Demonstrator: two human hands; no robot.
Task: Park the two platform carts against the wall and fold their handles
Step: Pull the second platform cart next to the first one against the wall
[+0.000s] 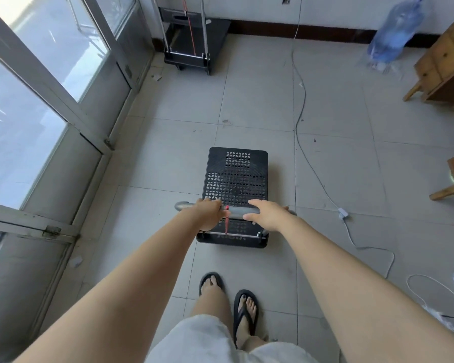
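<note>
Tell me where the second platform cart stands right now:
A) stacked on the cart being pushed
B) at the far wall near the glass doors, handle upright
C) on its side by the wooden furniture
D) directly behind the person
B: the far cart sits at the wall with its handle up, while both hands hold the near cart.

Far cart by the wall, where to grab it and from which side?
Take the far cart by the top bar of its upright handle, which runs out of frame above. Come from the near, open-floor side: the handle stands at the deck's near edge, and the wall and glass door block the others.
</note>
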